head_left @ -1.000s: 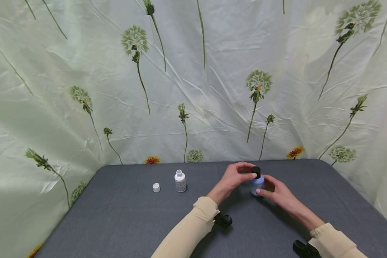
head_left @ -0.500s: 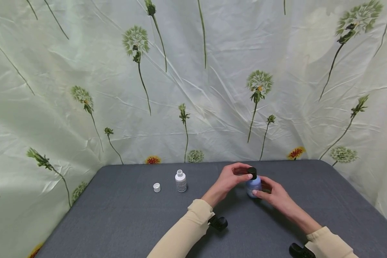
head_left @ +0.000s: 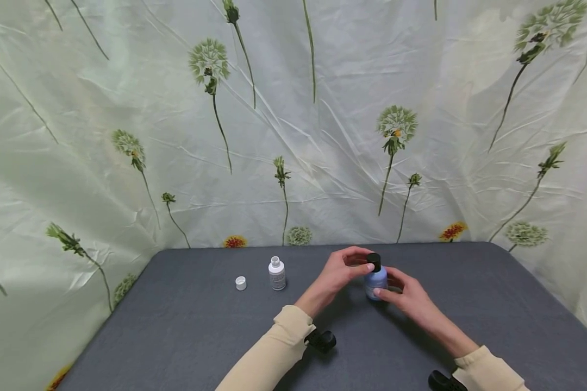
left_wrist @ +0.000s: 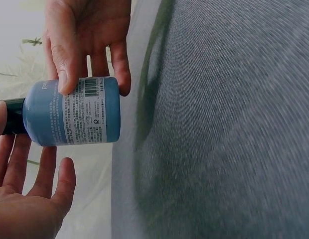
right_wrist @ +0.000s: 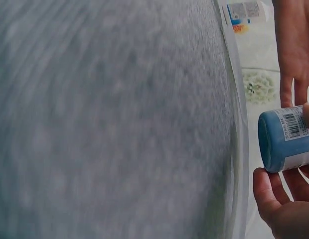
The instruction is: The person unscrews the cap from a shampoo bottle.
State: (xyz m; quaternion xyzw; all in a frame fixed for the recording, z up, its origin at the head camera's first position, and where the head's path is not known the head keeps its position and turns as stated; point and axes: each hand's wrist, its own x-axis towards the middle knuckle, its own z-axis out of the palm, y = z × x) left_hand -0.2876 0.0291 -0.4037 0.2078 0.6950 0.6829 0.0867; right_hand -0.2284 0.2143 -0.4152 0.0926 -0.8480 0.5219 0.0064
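I am pinching black cap (head_left: 374, 260) between thumb and fingertips of left hand (head_left: 339, 271), little finger spreading free; right hand (head_left: 408, 297) is gripping blue bottle (head_left: 375, 281), right of white bottle (head_left: 276, 275), apparently hanging just above table (head_left: 200, 331). Step in hand: seemingly turning black cap, loosening or tightening unclear. Next move: probably calling for steady right grip, left fingers twisting.
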